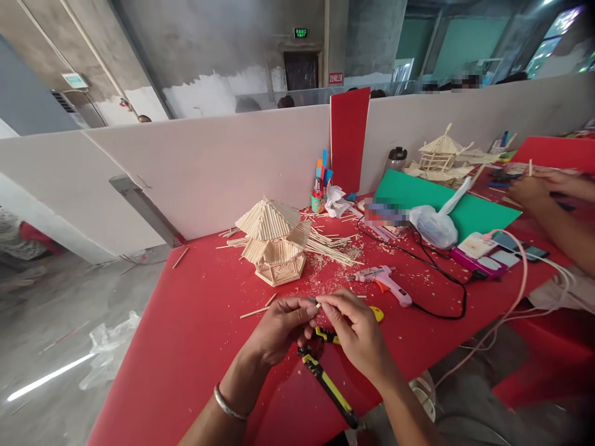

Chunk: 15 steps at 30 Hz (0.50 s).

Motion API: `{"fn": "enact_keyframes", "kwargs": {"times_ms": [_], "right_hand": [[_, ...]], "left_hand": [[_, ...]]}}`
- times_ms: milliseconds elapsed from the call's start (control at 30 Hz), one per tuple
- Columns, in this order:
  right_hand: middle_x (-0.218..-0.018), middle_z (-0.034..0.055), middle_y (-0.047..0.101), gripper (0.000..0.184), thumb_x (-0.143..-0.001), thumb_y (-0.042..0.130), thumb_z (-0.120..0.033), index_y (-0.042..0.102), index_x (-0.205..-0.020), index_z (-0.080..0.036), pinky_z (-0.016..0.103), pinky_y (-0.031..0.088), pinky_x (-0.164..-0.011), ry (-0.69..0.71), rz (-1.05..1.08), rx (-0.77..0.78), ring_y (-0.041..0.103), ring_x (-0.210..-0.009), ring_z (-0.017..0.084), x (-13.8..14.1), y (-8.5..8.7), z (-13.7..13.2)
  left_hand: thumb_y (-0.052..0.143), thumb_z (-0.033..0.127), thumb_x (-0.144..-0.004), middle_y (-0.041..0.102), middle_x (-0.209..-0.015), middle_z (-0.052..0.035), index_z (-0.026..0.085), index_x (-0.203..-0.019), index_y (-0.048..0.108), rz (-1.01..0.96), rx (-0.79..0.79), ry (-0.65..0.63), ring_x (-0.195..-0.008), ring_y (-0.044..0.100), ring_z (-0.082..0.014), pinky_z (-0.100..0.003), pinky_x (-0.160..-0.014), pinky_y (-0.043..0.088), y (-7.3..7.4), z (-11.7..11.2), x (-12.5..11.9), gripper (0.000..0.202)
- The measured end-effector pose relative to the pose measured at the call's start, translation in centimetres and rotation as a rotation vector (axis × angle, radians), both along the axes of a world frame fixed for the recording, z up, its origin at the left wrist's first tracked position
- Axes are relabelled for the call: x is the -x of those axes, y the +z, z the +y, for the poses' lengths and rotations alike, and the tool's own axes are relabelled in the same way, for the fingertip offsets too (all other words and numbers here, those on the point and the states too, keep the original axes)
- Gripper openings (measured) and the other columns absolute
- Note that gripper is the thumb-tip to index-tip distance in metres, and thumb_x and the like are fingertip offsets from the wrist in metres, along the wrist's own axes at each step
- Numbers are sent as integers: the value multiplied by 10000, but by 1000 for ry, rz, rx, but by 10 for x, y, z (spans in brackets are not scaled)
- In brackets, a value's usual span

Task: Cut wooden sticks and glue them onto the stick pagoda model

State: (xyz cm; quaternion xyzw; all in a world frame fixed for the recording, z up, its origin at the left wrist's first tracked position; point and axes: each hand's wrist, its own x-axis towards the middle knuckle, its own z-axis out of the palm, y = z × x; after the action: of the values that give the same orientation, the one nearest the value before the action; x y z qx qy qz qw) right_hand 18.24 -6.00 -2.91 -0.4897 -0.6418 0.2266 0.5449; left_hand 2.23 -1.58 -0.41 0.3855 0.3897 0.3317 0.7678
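I have a short stick piece up between both hands, over the near part of the table. The left hand has thumb and forefinger closed on it, and the right hand pinches it from the other side.

Just beyond stands the stick pavilion, and I'd judge it well along: a railed base, a lower roof and a peaked upper roof are all in place. The piece I'm holding is not attached to it. Loose sticks lie behind and beside the pavilion, so more could be added; I can't tell how many are meant for it, nor whether its far side is finished.

Below my hands lies a yellow-and-black cutter, and to the right a pink glue gun rests on its side. Pale crumbs litter the red tabletop.

Farther right I see a green board, a second stick model and a co-worker's hands. A pale partition closes off the back, with a bare wall and lit exit sign past it; plastic film lies on the grey floor at left.
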Motion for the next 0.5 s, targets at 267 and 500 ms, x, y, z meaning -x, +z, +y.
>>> {"fn": "enact_keyframes", "kwargs": {"times_ms": [267, 500], "right_hand": [[-960, 49, 697, 236, -939, 521, -377, 684, -1036, -236, 221, 520, -687, 21, 86, 181, 651, -855, 160, 5, 5, -16], [-889, 39, 701, 228, -928, 540, -396, 692, -945, -227, 213, 495, -622, -60, 104, 142, 645, -775, 146, 8, 7, -14]], "left_hand": [[882, 342, -593, 624, -548, -33, 113, -668, 725, 43, -50, 39, -440, 519, -77, -175, -418, 384, 3, 0, 0, 288], [883, 337, -588, 628, -570, -35, 113, -668, 732, 72, -72, -26, -440, 526, -84, -184, -409, 387, 6, -3, -1, 282]]}}
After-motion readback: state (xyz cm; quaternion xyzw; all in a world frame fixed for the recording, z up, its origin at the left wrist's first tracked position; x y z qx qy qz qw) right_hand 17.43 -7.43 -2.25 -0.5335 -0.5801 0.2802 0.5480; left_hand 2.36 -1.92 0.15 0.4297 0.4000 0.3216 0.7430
